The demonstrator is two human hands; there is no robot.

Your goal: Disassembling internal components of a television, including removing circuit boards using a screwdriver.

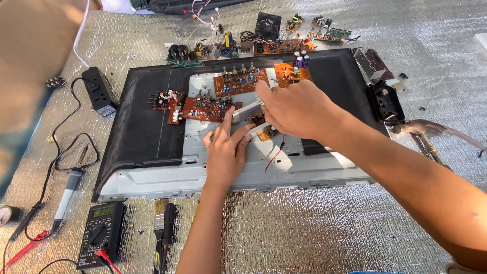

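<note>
A black flat panel (142,127) with a silver metal back plate (167,177) lies face down on the foil-covered surface. Several orange-brown circuit boards rest on it: one with knobs (238,81), one lower left (205,108), one with purple capacitors (291,71). My left hand (225,152) presses flat on the plate, fingers spread, touching a small grey metal piece (246,110). My right hand (297,109) reaches over from the right, fingers curled down over a small board (265,134) with red and black wires (276,152); what it grips is hidden.
A multimeter (100,234) with red probes, a soldering iron (68,190), a black power adapter (99,91) and a brush (161,231) lie at left and front. Loose boards and a fan (267,24) sit at the back. A black bracket (385,104) and metal tool (428,144) lie right.
</note>
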